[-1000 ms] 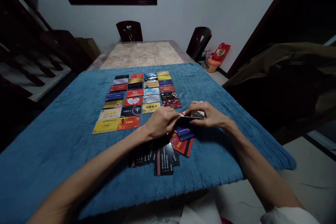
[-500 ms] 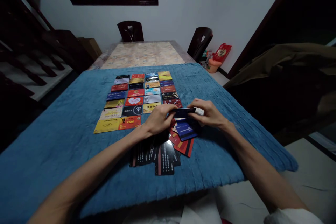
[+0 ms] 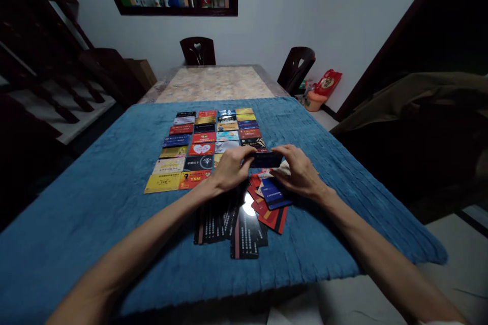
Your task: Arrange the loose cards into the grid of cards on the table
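Observation:
Between my two hands is a dark plastic card (image 3: 266, 160), tilted up over the table. My left hand (image 3: 233, 166) pinches its left end, and my right hand (image 3: 299, 170) grips its right end. Just below my right hand lie a blue card (image 3: 275, 194) and several red cards (image 3: 275, 217) in a loose heap. Nearer to me, black cards with white print (image 3: 244, 236) are fanned out, one reflecting a bright light. Beyond my left hand several rows of colourful cards lie side by side, among them a yellow card (image 3: 163, 183) and an orange YSM card (image 3: 195, 179). My left hand hides some of them.
A blue cloth (image 3: 125, 172) covers the near part of the table, with the bare patterned tabletop (image 3: 217, 84) behind it. Dark chairs (image 3: 198, 52) stand at the far end. To the right are an orange bucket (image 3: 314, 101) and a draped brown cloth (image 3: 430, 91).
The view has shifted, so the table appears slightly lower and to the right. Both hands keep hold of the dark card, and my right fingers have moved along its top edge.

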Tool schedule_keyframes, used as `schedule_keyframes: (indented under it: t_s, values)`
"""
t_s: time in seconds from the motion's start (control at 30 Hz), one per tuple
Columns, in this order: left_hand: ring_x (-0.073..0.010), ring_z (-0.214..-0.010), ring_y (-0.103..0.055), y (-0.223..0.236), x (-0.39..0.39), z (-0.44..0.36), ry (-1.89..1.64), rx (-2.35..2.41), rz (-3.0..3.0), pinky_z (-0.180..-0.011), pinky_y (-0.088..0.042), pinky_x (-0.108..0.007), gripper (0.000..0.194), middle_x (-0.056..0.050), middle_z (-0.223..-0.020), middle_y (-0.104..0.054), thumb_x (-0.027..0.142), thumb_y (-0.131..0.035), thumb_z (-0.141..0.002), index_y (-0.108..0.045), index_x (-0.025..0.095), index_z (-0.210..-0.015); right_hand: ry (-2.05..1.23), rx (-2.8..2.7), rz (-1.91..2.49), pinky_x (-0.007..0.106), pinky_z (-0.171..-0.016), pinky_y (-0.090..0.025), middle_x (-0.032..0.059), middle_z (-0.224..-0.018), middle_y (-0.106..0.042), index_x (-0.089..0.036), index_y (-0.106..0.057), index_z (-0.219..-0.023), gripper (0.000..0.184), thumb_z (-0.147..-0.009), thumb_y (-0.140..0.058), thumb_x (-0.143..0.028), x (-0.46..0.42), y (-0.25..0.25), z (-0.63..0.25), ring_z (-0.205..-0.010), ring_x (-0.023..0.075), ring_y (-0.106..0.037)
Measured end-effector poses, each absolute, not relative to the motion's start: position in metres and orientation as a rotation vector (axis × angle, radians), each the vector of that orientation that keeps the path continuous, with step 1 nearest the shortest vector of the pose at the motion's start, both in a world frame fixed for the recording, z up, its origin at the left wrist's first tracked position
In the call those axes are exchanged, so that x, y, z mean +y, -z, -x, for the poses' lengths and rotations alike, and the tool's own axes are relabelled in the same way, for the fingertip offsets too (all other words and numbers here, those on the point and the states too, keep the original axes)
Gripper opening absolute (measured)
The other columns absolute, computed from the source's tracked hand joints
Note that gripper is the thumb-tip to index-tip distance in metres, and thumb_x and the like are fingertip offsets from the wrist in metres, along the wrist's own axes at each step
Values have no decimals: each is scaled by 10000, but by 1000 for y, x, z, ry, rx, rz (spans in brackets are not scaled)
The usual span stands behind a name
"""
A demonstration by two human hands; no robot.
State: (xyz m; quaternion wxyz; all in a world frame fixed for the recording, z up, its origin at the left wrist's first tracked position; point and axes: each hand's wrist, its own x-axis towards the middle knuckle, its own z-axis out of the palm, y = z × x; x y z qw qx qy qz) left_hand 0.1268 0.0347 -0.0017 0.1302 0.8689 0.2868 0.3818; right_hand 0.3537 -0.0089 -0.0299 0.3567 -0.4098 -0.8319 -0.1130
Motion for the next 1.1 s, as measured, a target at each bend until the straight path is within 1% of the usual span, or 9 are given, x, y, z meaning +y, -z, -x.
schedule_keyframes:
  t_s: [0.17, 0.33, 0.5, 0.6, 0.7, 0.83, 1.0, 1.1]
  values:
    - [-177, -852, -704, -2, 37, -124, -1115, 833, -2532, -807, -578, -332, 223, -70, -956, -755, 27, -579, -852, -672, 135, -1023, 487, -2062, 1096, 413, -795, -495, 128, -1111, -631, -213, -509, -1316, 405, -927, -583, -299, -11, 31, -345, -978, 279, -591]
    - [-180, -865, -700, -4, 36, -122, -1086, 862, -2537, -814, -575, -333, 233, -69, -969, -747, 35, -551, -865, -661, 145, -1038, 550, -2018, 1168, 433, -850, -482, 118, -1122, -610, -237, -565, -1291, 374, -923, -594, -300, -14, 29, -341, -1004, 281, -552]
    - [-192, -901, -691, -4, 34, -115, -1099, 876, -2574, -832, -572, -353, 359, -67, -1030, -727, 29, -520, -855, -599, 174, -1173, 537, -2027, 1192, 468, -892, -454, 114, -1129, -629, -262, -570, -1330, 413, -919, -588, -297, -15, 28, -339, -1031, 299, -533]
    - [-211, -978, -678, -3, 31, -109, -1101, 844, -2646, -889, -566, -383, 427, -89, -1098, -709, 29, -522, -847, -543, 163, -1252, 577, -2047, 1184, 456, -877, -447, 115, -1150, -640, -248, -536, -1356, 438, -926, -585, -311, -13, 29, -338, -1031, 296, -543]
    - [-247, -1086, -647, -2, 27, -102, -1069, 807, -2773, -959, -542, -426, 437, -133, -1184, -676, 48, -528, -859, -506, 135, -1287, 605, -2065, 1173, 446, -868, -445, 128, -1177, -645, -217, -500, -1378, 466, -929, -582, -311, -12, 29, -335, -1034, 295, -551]
    - [-277, -1115, -621, -1, 21, -89, -1011, 857, -2909, -957, -543, -446, 429, -162, -1187, -643, 76, -548, -868, -492, 108, -1293, 620, -2082, 1133, 443, -849, -447, 138, -1145, -661, -188, -520, -1342, 432, -934, -578, -317, -11, 25, -326, -1020, 301, -551]
    - [-309, -1219, -568, 0, 21, -66, -1013, 937, -2997, -985, -536, -478, 492, -181, -1301, -565, 69, -538, -858, -454, 132, -1339, 580, -2149, 1060, 444, -828, -453, 140, -1135, -663, -184, -543, -1303, 403, -920, -589, -302, -6, 15, -307, -1018, 304, -539]
    - [-311, -1234, -561, -1, 26, -50, -1027, 953, -3006, -995, -530, -492, 514, -192, -1335, -547, 71, -524, -869, -437, 142, -1371, 525, -2204, 1038, 454, -831, -458, 140, -1118, -661, -188, -556, -1298, 414, -911, -600, -325, 2, 6, -294, -1019, 312, -524]
